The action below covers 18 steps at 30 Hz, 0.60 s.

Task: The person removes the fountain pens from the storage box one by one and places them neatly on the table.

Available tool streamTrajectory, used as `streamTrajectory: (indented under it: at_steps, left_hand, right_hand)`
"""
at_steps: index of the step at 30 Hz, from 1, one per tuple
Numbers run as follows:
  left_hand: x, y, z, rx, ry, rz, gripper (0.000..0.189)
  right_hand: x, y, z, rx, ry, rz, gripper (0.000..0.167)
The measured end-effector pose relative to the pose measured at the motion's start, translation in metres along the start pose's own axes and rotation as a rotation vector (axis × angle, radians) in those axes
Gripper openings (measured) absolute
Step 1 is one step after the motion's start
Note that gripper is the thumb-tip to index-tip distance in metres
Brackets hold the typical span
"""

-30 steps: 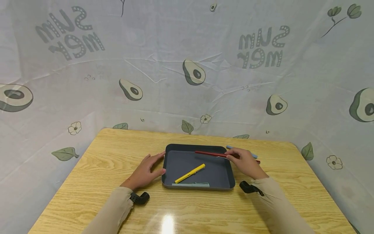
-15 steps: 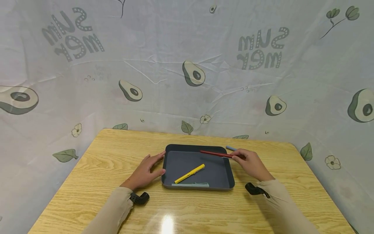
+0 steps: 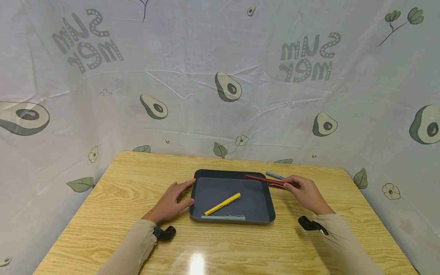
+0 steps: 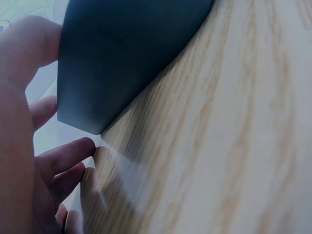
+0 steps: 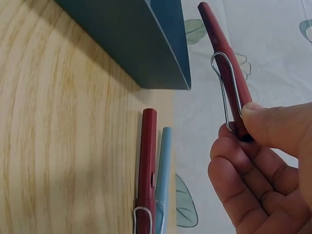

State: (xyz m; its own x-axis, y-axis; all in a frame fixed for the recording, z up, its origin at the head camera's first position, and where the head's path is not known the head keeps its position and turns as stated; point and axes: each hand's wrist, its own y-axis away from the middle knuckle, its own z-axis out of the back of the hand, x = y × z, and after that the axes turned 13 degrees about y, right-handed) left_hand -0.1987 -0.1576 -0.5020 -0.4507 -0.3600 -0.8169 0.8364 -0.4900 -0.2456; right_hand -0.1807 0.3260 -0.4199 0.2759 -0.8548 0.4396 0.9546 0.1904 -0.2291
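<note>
My right hand (image 3: 307, 194) pinches a red pen (image 3: 262, 179) by its clip end between thumb and fingers. The pen's far end reaches over the tray's right rim, and its wire clip (image 5: 235, 83) shows in the right wrist view. Below it on the table lie a second red pen (image 5: 147, 161) and a blue pen (image 5: 165, 170), side by side. Spread along the left side of the dark grey tray (image 3: 252, 204), my left hand (image 3: 172, 202) touches its rim with fingers and thumb. Inside the tray are a yellow pen (image 3: 222, 204) and a pale green pen (image 3: 223, 217).
The wooden table (image 3: 213, 248) extends around the tray on all sides. A pale cloth (image 3: 192, 133) printed with avocados and leaves hangs behind it. Black straps with camera mounts (image 3: 165, 233) sit on both wrists.
My right hand has moved to the right with the red pen, drawing most of it out from over the tray. The left hand, the tray and the pens inside stay put.
</note>
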Motion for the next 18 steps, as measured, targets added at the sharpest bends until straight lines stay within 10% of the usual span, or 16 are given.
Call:
streamTrajectory:
  at_steps: [18]
  left_hand:
    - [-0.003, 0.000, 0.001, -0.004, 0.021, 0.025, 0.067]
  right_hand:
    - [-0.033, 0.017, 0.018, -0.011, 0.033, -0.069, 0.018]
